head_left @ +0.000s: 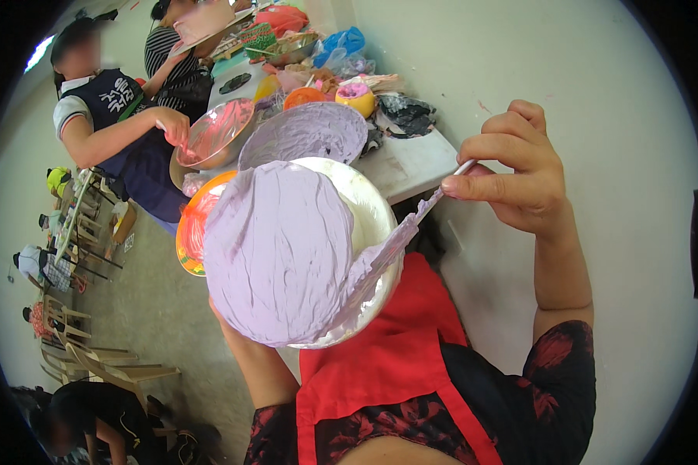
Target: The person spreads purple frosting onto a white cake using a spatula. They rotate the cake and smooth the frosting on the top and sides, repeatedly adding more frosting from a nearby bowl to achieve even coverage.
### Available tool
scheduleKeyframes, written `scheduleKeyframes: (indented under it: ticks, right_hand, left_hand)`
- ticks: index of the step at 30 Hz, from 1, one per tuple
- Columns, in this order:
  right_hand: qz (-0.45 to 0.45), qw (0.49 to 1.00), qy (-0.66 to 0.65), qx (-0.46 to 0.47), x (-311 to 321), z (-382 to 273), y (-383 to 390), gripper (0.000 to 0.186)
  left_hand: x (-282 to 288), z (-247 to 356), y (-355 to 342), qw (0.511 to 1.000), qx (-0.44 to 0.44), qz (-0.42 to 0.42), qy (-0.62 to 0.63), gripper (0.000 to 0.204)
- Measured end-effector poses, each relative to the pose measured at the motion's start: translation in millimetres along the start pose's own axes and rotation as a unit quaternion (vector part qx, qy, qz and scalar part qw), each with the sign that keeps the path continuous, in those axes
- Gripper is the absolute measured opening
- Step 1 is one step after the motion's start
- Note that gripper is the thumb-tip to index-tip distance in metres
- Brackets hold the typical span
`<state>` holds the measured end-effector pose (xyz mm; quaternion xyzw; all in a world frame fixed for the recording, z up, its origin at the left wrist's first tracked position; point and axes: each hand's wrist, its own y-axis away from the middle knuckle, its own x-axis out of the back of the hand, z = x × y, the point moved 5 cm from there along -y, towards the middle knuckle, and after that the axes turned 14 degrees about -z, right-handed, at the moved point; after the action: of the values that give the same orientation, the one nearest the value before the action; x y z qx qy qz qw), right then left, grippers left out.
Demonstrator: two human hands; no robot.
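A round cake (pixel 279 248) coated in lavender frosting is held up in front of me, its broad face toward me. From below, my left forearm runs behind it, and only an edge of my left hand (pixel 216 311) shows; the fingers are hidden, but the hand bears the cake. Behind the cake's right side is a white round dish (pixel 364 194), shiny inside. To the right, my right hand (pixel 512 174) pinches the thin handle of a spatula (pixel 392 246). Its blade is thick with lavender frosting and touches the cake's right edge.
A bowl of lavender frosting (pixel 306 133) and a yellow cup (pixel 355 97) are on the table (pixel 423 159) beyond the cake. An orange-rimmed plate (pixel 184 242) shows at left. Nearby, a person's hand (pixel 172 128) is at a metal bowl (pixel 223 136). A wall (pixel 597 101) stands right.
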<state>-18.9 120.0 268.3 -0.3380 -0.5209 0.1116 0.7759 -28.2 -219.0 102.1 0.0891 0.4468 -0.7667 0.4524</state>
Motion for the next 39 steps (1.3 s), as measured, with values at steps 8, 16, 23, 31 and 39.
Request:
scheduleKeyframes:
  ticks: [8, 16, 23, 31, 39]
  right_hand:
    - [-0.003, 0.999, -0.035, 0.024, -4, 12, -2, 0.030]
    - [-0.030, 0.997, -0.066, 0.022, -11, 26, -4, 0.033]
    - [-0.035, 0.994, -0.096, 0.032, -16, 40, -5, 0.028]
    - [0.020, 0.982, -0.179, -0.061, -20, 82, 25, 0.022]
    - [0.078, 0.872, -0.395, -0.276, -49, 62, 58, 0.023]
  left_hand:
    - [1, -5, -5, 1.000, 0.002, -0.010, 0.008, 0.064]
    - [5, -13, -7, 1.000, 0.003, -0.016, 0.019, 0.064]
    - [-1, -9, -2, 1.000, -0.001, -0.017, 0.019, 0.065]
    - [-2, 4, 14, 0.999, -0.017, -0.031, 0.016, 0.065]
    - [-6, 15, 44, 0.994, -0.063, -0.086, 0.039, 0.066]
